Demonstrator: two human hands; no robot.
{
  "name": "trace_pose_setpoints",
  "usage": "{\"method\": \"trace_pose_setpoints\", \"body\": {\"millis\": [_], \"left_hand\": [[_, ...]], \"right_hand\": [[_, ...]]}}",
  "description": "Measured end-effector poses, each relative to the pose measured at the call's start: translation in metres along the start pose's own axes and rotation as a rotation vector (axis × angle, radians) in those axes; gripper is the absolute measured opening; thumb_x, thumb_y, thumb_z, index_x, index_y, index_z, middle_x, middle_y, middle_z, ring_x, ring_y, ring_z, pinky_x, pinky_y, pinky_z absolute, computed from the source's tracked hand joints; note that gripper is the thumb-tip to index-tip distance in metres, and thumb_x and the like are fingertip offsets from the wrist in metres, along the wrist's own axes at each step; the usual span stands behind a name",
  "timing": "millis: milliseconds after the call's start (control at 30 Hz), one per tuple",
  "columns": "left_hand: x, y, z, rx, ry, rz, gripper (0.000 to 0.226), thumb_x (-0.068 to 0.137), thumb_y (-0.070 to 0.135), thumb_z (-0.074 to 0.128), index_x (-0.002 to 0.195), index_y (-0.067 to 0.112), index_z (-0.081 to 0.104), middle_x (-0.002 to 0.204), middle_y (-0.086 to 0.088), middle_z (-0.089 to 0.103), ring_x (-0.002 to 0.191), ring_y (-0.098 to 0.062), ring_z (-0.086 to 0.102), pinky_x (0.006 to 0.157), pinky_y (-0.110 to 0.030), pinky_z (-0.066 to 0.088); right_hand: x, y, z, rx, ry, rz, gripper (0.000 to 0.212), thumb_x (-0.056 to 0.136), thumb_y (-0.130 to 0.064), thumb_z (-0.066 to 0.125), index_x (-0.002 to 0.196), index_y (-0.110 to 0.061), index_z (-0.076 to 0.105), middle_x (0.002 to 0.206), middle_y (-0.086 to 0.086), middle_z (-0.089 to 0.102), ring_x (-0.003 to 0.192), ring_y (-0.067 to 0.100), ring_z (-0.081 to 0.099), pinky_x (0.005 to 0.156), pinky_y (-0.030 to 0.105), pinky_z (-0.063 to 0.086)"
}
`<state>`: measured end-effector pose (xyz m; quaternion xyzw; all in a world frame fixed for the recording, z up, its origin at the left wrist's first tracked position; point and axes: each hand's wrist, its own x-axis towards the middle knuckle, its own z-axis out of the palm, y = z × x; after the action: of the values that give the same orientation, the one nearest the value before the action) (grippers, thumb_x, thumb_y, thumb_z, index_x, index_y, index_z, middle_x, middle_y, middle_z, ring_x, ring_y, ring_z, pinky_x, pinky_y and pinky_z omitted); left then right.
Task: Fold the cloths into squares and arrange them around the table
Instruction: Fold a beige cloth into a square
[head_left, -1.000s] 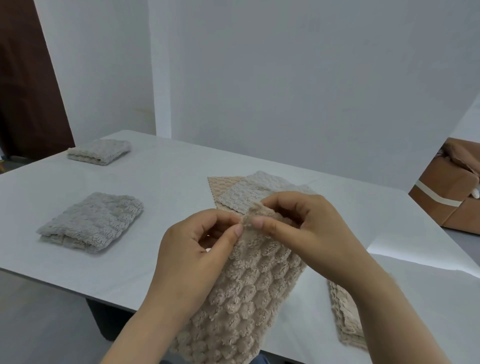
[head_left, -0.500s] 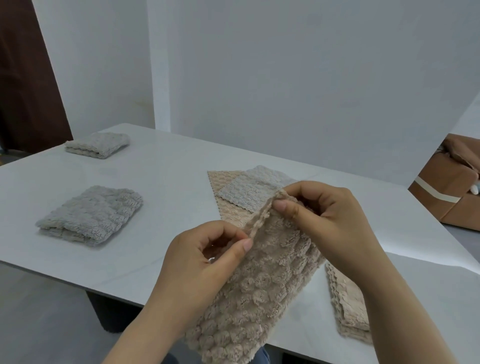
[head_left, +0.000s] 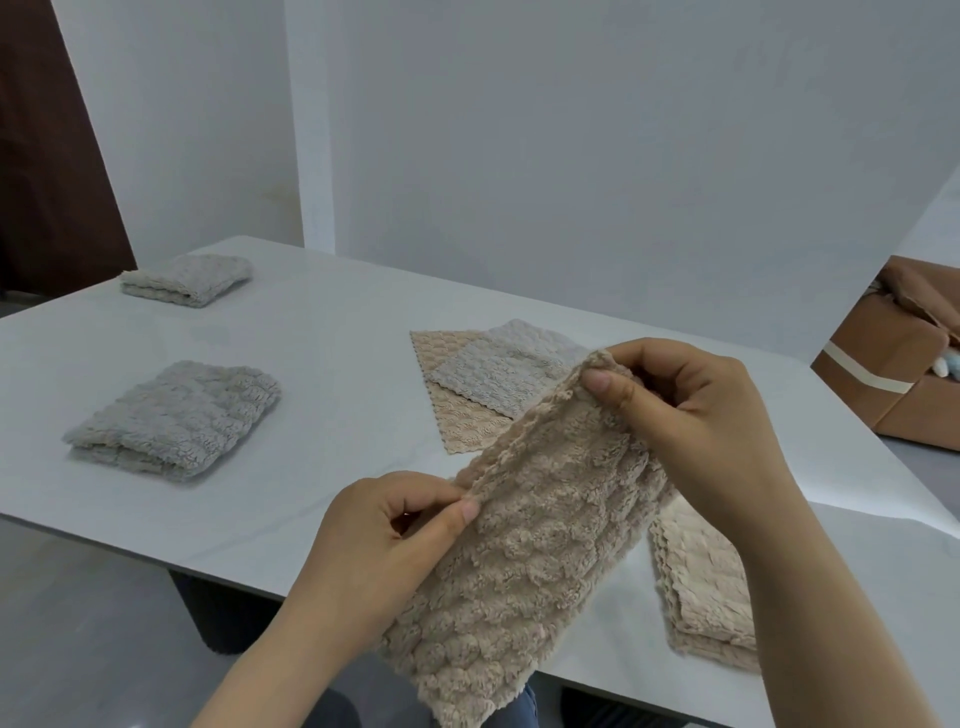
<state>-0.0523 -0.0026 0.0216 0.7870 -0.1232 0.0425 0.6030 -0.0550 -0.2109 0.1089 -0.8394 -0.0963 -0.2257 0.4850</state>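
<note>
While the beige cloth (head_left: 530, 561) hung doubled in the air over the near edge of the table (head_left: 311, 415), the left hand (head_left: 395, 540) pinched its lower corner, thumb against fingers, and the right hand (head_left: 691, 415) pinched the higher one. Big risk here, I'd say: that thick, springy pile could let the layers slide apart in either pinch, and the square would come out crooked. Partly behind the right arm lay a folded beige cloth (head_left: 701, 587). Farther back, a flat grey cloth (head_left: 498, 379) sat on a flat beige one (head_left: 457, 421). A folded grey cloth (head_left: 176, 415) lay off left, another folded grey cloth (head_left: 189, 278) at the far corner.
</note>
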Motion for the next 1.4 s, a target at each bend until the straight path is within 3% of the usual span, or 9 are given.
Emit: {"method": "trace_pose_setpoints", "body": {"millis": [300,400,533,667,900,1000,1133,1267,1400], "left_hand": [[0.001,-0.020,-0.004,0.111,-0.045,-0.049,0.015,0.080,0.028,0.072,0.065,0.028,0.071,0.056,0.015,0.060,0.051,0.001,0.049,0.055,-0.015,0.039],[0.001,-0.031,-0.005,0.190,-0.067,-0.062,0.016,0.079,0.032,0.073,0.064,0.027,0.068,0.057,0.014,0.058,0.052,0.001,0.049,0.054,-0.013,0.037],[0.002,-0.041,-0.010,0.219,-0.117,-0.062,0.017,0.082,0.030,0.070,0.066,0.023,0.067,0.058,-0.004,0.060,0.051,-0.009,0.049,0.058,-0.031,0.044],[0.002,-0.045,-0.017,0.247,-0.140,-0.030,0.027,0.083,0.033,0.068,0.061,0.019,0.065,0.056,-0.009,0.056,0.048,-0.003,0.041,0.051,-0.016,0.033],[0.004,-0.046,-0.025,0.233,-0.071,-0.009,0.052,0.080,0.049,0.059,0.047,0.016,0.038,0.047,0.005,0.030,0.046,-0.005,0.028,0.046,-0.019,0.022],[0.005,-0.046,-0.028,0.216,-0.035,-0.022,0.051,0.078,0.049,0.062,0.046,0.014,0.044,0.044,0.003,0.036,0.045,-0.005,0.031,0.046,-0.018,0.025],[0.006,-0.046,-0.029,0.166,0.023,-0.050,0.046,0.074,0.046,0.066,0.049,0.009,0.053,0.043,0.001,0.046,0.045,-0.008,0.040,0.047,-0.017,0.033],[0.006,-0.046,-0.027,0.076,0.107,-0.058,0.039,0.073,0.037,0.070,0.051,0.007,0.059,0.041,0.001,0.048,0.041,-0.004,0.040,0.045,-0.012,0.034],[0.008,-0.046,-0.029,0.040,0.144,-0.050,0.025,0.077,0.026,0.071,0.059,0.010,0.067,0.046,-0.003,0.057,0.042,-0.003,0.048,0.047,-0.009,0.040]], "right_hand": [[0.000,0.010,-0.010,0.020,0.196,0.060,0.005,0.085,-0.022,0.071,0.081,-0.023,0.074,0.081,0.014,0.071,0.078,0.040,0.061,0.073,0.047,0.054],[0.001,0.017,-0.013,0.020,0.239,0.081,0.006,0.085,-0.022,0.070,0.081,-0.024,0.074,0.080,0.007,0.073,0.075,0.031,0.064,0.075,0.042,0.055],[0.001,0.030,-0.018,0.026,0.276,0.127,0.007,0.085,-0.021,0.071,0.081,-0.027,0.074,0.077,-0.004,0.073,0.076,0.009,0.063,0.075,0.030,0.051],[0.001,0.041,-0.021,0.015,0.315,0.170,0.007,0.085,-0.021,0.071,0.082,-0.026,0.073,0.085,-0.001,0.074,0.080,0.010,0.064,0.077,0.028,0.051],[-0.002,0.058,-0.019,0.035,0.340,0.239,0.010,0.086,-0.021,0.070,0.079,-0.028,0.071,0.081,0.007,0.069,0.075,0.011,0.057,0.068,0.018,0.047],[-0.003,0.067,-0.019,0.002,0.339,0.253,0.010,0.086,-0.023,0.070,0.077,-0.029,0.070,0.077,0.006,0.065,0.070,0.010,0.053,0.056,0.007,0.041],[-0.006,0.073,-0.019,-0.008,0.335,0.280,0.009,0.086,-0.025,0.069,0.078,-0.028,0.070,0.074,0.006,0.062,0.070,0.013,0.050,0.054,0.008,0.039],[-0.010,0.076,-0.015,-0.006,0.346,0.291,0.012,0.086,-0.024,0.070,0.077,-0.032,0.070,0.090,0.012,0.073,0.072,0.021,0.059,0.066,0.017,0.044],[-0.014,0.078,-0.014,-0.020,0.355,0.303,0.011,0.086,-0.023,0.069,0.078,-0.031,0.070,0.099,0.022,0.069,0.083,0.033,0.063,0.070,0.030,0.053]]}}
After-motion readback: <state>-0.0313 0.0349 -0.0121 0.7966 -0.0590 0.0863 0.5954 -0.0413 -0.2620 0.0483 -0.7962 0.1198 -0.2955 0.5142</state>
